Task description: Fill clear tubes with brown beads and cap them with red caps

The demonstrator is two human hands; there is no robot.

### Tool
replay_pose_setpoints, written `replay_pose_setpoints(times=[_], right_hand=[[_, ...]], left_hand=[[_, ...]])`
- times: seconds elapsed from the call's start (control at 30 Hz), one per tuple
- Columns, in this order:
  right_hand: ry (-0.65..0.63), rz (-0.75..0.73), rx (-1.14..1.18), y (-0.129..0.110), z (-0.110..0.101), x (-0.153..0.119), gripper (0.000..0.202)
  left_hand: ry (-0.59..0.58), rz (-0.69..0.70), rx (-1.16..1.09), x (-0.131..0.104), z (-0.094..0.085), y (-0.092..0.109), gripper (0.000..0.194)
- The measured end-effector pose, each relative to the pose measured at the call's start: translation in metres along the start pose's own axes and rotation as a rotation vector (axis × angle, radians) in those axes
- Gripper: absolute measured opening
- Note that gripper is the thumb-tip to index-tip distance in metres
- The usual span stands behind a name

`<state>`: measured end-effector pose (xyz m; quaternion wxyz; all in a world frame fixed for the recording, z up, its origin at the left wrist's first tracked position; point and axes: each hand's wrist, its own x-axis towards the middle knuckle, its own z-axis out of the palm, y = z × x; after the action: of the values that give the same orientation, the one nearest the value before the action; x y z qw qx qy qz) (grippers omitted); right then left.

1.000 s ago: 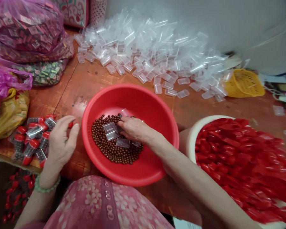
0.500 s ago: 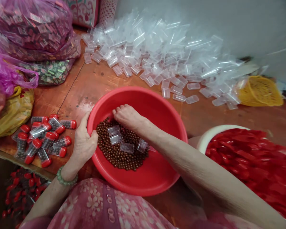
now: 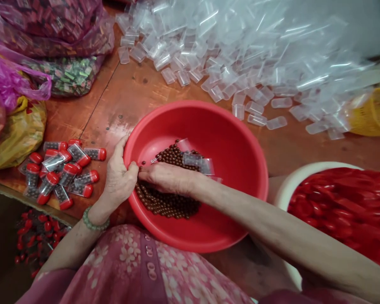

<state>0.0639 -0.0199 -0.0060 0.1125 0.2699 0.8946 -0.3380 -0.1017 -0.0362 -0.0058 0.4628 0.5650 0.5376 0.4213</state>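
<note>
The left hand [image 3: 118, 179] grasps the near-left rim of the red basin [image 3: 205, 245], thumb over the edge. Inside, the right hand [image 3: 174, 177] reaches across the brown beads [image 3: 167, 204], its fingers pointing at the left wall, just beside the left thumb. Beads spread on both sides of that hand; its fingertips are partly hidden, so I cannot tell whether they hold anything. Clear cases [image 3: 193, 159] lie beyond its knuckles, and red-capped tubes [image 3: 63, 173] sit left of the basin on the bench [image 3: 76, 114].
</note>
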Motion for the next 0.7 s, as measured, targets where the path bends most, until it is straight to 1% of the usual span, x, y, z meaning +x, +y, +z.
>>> replay_pose_setpoints(times=[0.07,0.17,0.27,0.33,0.4,0.47,0.53,0.57,0.63,0.7], right_hand=[[0.022,0.045,0.206,0.0,0.005,-0.009,0.02],[0.104,0.115,0.555,-0.001,0.011,-0.016,0.024],[0.168,0.145,0.849,-0.004,0.013,-0.02,0.027],[0.201,0.143,0.98,-0.006,0.011,-0.023,0.029],[0.234,0.14,1.071,-0.008,0.006,-0.027,0.031],[0.271,0.139,1.127,-0.011,0.001,-0.033,0.031],[0.31,0.139,1.163,-0.012,-0.005,-0.039,0.032],[0.332,0.135,1.183,-0.013,-0.007,-0.041,0.033],[0.377,0.109,1.24,-0.013,-0.009,-0.046,0.036],[0.434,0.072,1.314,-0.014,-0.01,-0.05,0.039]], left_hand=[[0.001,0.014,0.002,0.001,0.0,-0.002,0.063],[0.005,0.044,0.014,0.003,0.001,-0.003,0.061],[-0.009,0.054,0.023,0.006,0.002,-0.004,0.058],[-0.01,0.076,0.056,0.007,0.001,-0.004,0.054],[0.004,0.134,0.125,0.007,-0.001,-0.003,0.048],[0.037,0.232,0.231,0.004,-0.006,-0.001,0.043],[0.044,0.364,0.358,0.0,-0.011,0.006,0.041],[0.021,0.429,0.412,-0.003,-0.014,0.01,0.041],[-0.081,0.522,0.477,-0.009,-0.018,0.02,0.042],[-0.192,0.555,0.494,-0.013,-0.02,0.03,0.044]])
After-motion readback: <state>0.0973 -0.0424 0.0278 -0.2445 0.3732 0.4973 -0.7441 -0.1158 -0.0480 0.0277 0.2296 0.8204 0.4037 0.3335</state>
